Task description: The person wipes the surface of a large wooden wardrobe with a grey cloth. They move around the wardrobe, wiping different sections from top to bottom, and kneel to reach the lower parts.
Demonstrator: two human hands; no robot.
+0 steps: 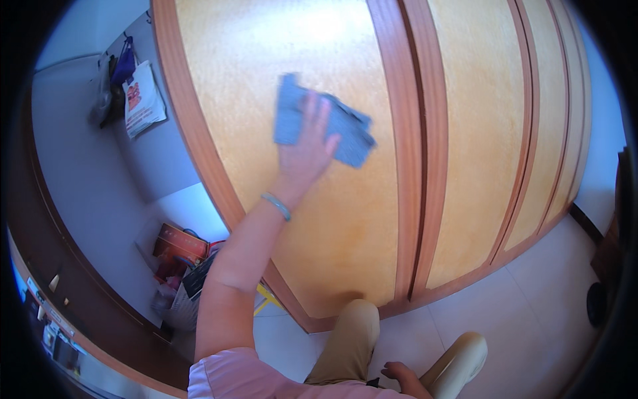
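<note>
My left hand (308,144), slightly blurred and with a pale green bangle on the wrist, lies flat over a blue-grey cloth (344,130). Its fingers are spread on the cloth, pressing it to the yellow wooden panel of a wardrobe door (319,234) with a reddish-brown frame. The cloth sticks out on both sides of the hand. Low down near my knees, my right hand (398,373) hangs beside the right thigh, away from the door. Its fingers are partly curled and nothing shows in them.
More wardrobe doors (478,139) run to the right above a pale tiled floor (478,299). Bags (144,102) hang from hooks at the upper left. Below them stand a red box (179,243) and a woven basket (183,306) of items. A dark round object (595,304) is at far right.
</note>
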